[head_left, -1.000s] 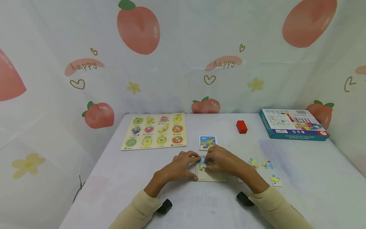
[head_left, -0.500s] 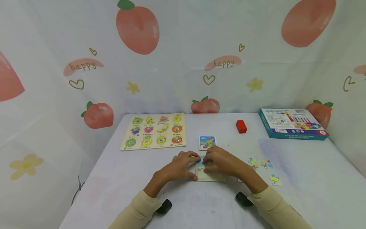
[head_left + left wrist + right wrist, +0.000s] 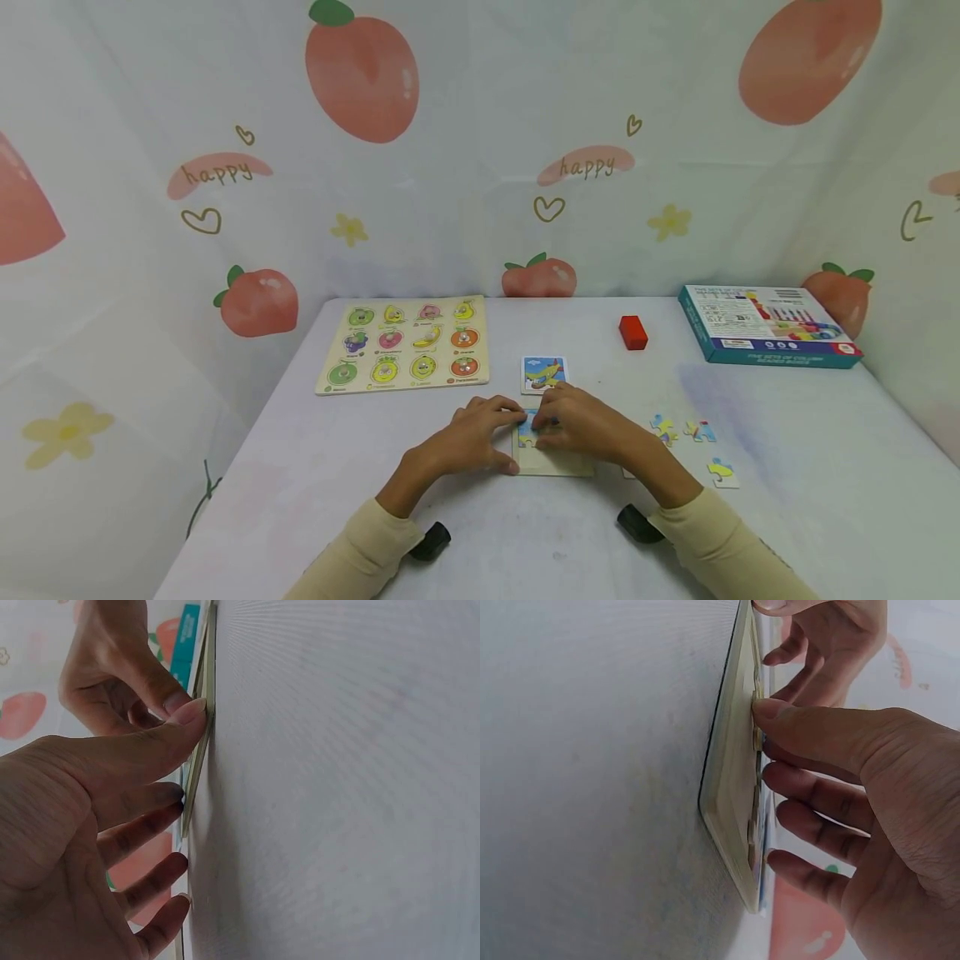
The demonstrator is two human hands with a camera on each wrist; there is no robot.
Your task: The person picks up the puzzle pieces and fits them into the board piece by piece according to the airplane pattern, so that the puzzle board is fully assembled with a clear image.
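Observation:
A small pale puzzle board (image 3: pixel 558 465) lies flat between the hands, with blue and yellow puzzle pieces (image 3: pixel 527 437) along its left side. My left hand (image 3: pixel 471 440) rests on the board's left edge: thumb at the near corner, forefinger by the pieces, the other fingers loosely extended. With bent thumb and forefinger, my right hand (image 3: pixel 583 423) pinches a jigsaw piece (image 3: pixel 758 735) on the board; its picture is mostly hidden by the fingers. Just beyond lies an airplane picture card (image 3: pixel 538 372). Loose jigsaw pieces (image 3: pixel 703 431) are scattered to the right, one partly behind the right forearm.
A fruit puzzle board (image 3: pixel 405 346) lies at the back left. A red block (image 3: pixel 633 332) sits toward the back, and a flat teal-edged box (image 3: pixel 772 327) at the back right. A printed curtain (image 3: pixel 465 208) hangs behind the white table (image 3: pixel 555 546).
Over the last second my right hand has shifted slightly left, along with the pieces at the board's left side. My left hand stays in place.

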